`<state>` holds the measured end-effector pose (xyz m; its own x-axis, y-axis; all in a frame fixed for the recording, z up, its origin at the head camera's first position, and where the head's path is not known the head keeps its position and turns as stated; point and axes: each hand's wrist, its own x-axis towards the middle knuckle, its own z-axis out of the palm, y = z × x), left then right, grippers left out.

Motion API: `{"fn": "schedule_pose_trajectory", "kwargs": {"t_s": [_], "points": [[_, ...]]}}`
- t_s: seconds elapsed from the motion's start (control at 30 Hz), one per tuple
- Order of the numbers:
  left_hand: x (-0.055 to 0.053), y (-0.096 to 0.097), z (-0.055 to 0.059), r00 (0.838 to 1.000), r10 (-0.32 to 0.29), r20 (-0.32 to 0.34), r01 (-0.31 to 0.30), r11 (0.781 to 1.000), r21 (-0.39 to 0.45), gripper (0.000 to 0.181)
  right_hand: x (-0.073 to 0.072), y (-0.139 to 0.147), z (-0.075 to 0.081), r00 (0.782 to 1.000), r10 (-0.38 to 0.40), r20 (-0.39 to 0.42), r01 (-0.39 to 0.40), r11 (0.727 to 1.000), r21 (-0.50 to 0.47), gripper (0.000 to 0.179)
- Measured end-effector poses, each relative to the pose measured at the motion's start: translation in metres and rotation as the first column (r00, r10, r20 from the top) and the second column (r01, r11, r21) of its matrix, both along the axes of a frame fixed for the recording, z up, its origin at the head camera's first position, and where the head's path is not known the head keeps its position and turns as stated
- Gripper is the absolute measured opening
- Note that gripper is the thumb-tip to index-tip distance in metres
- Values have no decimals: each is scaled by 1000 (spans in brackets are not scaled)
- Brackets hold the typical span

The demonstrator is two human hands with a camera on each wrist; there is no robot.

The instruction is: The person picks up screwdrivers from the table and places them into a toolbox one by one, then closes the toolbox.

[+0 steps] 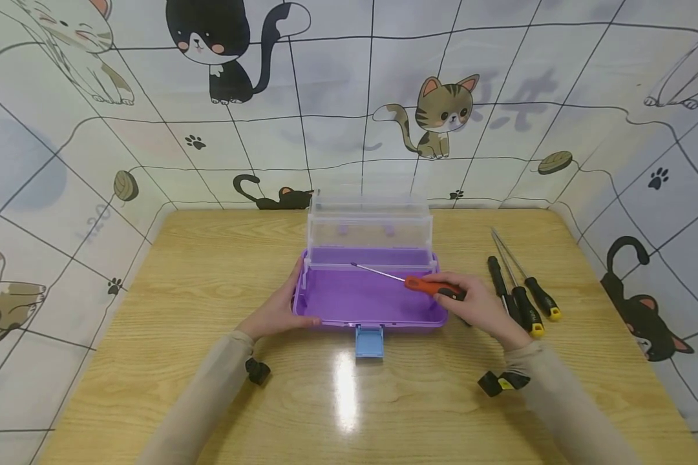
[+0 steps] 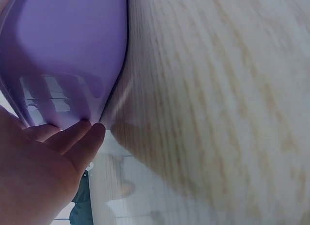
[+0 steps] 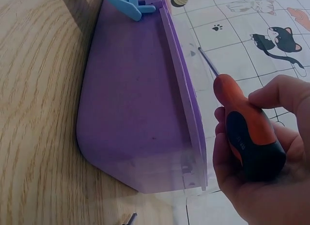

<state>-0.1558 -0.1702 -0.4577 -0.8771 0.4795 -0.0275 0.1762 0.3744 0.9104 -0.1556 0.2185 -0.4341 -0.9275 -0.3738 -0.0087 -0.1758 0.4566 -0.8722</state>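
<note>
In the head view a purple toolbox (image 1: 372,294) stands on the table, its transparent lid (image 1: 370,229) raised at the back and its blue latch (image 1: 369,342) hanging down in front. My left hand (image 1: 282,303) rests against the box's left front corner, thumb along the front and straight fingers on the outer side wall. My right hand (image 1: 477,303) holds a screwdriver (image 1: 433,287) by its orange and black handle. Its thin metal shaft points left over the open box. The right wrist view shows thumb and fingers around the screwdriver handle (image 3: 252,128), beside the purple wall.
Several black-handled screwdrivers, some with yellow ends (image 1: 526,310), lie on the table to the right of the box, close to my right wrist. The wooden table (image 1: 221,258) meets cat-patterned walls (image 1: 337,142) at the back and sides.
</note>
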Motion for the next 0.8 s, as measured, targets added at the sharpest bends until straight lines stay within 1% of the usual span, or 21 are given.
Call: {"fn": "schedule_pose_trajectory", "kwargs": {"t_s": [0.17,0.33,0.63,0.8], "points": [[0,-1,-1,1000,1,-1,-1,1000,-2,129,0,-3,-3,999,34,-30,-34,999,-12,33],[0,-1,1,1000,3,-5,-3,1000,-8,128,-2,-7,-4,998,64,-24,-64,997,-33,35],[1,0,3,1000,7,-16,-7,999,-32,128,-3,-14,-2,995,99,31,-98,994,-39,35],[1,0,3,1000,7,-16,-7,1000,-30,128,-4,-18,0,993,116,34,-115,993,-24,36]]}}
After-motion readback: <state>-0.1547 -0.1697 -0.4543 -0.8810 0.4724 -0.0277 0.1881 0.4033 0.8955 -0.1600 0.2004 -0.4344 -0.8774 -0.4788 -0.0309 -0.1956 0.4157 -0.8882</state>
